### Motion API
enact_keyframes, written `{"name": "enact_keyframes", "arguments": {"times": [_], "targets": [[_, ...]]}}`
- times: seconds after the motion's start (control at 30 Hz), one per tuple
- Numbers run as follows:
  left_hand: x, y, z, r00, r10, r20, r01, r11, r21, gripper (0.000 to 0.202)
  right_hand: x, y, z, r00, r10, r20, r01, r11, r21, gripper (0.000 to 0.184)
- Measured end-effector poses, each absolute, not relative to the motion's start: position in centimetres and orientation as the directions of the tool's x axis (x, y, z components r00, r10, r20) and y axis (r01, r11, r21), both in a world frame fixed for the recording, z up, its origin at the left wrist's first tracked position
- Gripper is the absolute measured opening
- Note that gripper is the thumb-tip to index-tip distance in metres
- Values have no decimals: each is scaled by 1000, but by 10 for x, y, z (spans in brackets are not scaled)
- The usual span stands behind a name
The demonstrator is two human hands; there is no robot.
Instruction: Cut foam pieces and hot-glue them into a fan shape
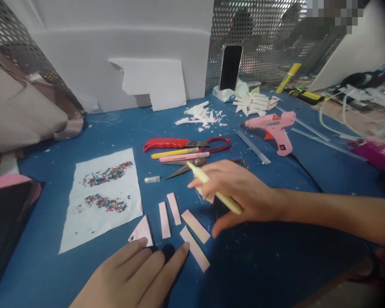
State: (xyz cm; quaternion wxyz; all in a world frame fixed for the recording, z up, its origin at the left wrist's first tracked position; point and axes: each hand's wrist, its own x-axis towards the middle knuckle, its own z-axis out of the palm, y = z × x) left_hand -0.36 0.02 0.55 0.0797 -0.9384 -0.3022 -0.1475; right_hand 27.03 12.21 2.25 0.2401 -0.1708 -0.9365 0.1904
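A person's 2 bare hands are at a blue tabletop (115,132), near a white sheet (90,222) strewn with loose glittery flakes (109,174). Right of the white sheet lie 4 pink strips (164,220). The left hand (131,273), near the sheet's lower right corner, pinches nothing: its fingers are spread, touching a pink triangle (144,229) and the nearest strip (197,252). The right hand (244,188), farther right of the sheet, has a pale yellow pen (227,202) held between its fingers, thumb apart. That loose grip could let the pen slip; too light a touch could let the strip skid; a sweeping wrist could scatter the flakes. Beyond and right of the sheet are red-handled scissors (167,144), white offcuts (199,113) and a pink glue gun (280,128). Behind the sheet rise a white panel (160,47) and, to its right, a perforated metal screen (263,55).
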Motion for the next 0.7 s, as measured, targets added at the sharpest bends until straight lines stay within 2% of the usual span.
{"name": "enact_keyframes", "arguments": {"times": [0.17, 0.3, 0.4, 0.57, 0.7], "targets": [[-3, 3, 1, 760, 514, 398, 576, -816, -48, 44, 264, 104, 22, -876, 347, 334, 177, 878, -445, 37], [-3, 4, 1, 762, 522, 383, 582, -812, -50, 44, 265, 109, 21, -853, 417, 313, 232, 841, -488, 31], [-4, 4, 1, 764, 516, 388, 579, -813, -58, 42, 265, 117, 21, -839, 439, 321, 208, 804, -557, 33], [-4, 4, 1, 769, 495, 405, 563, -824, -61, 42, 258, 119, 20, -898, 314, 309, 92, 820, -565, 33], [-5, 3, 3, 779, 504, 373, 564, -823, -67, 43, 254, 117, 20, -930, 265, 253, 91, 836, -541, 28]]}}
